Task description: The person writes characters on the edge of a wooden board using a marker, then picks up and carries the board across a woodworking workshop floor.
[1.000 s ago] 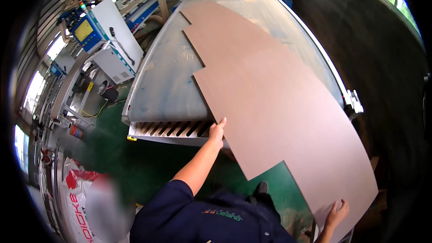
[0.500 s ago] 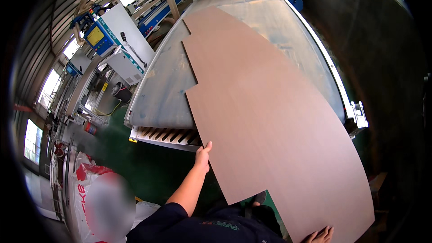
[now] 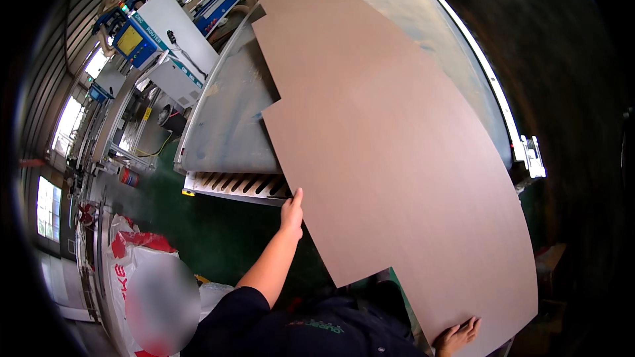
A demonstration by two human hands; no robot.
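- The large brown board (image 3: 390, 139) lies with its long axis running away from the person, from the near end at the lower right up over the grey machine bed (image 3: 228, 125) toward the top of the view
- The left hand (image 3: 292, 213) grips the board's left edge, fingers pointing up along it and thumb on the upper face; the board lies to the right of this hand
- The right hand (image 3: 456, 337) holds the near end from below, fingertips curled up over the edge; the board stretches forward and left from it
- The right hand is at the very end, the left one further up the side, so both are on the near part and the far end is well out of reach
- The left edge has stepped notches; the near portion overhangs the slotted end (image 3: 241, 185) of the bed, above the green floor (image 3: 198, 238)
- Open room is to the left; a dark wall (image 3: 562, 79) stands near on the right; a white sack (image 3: 132, 271) sits at lower left
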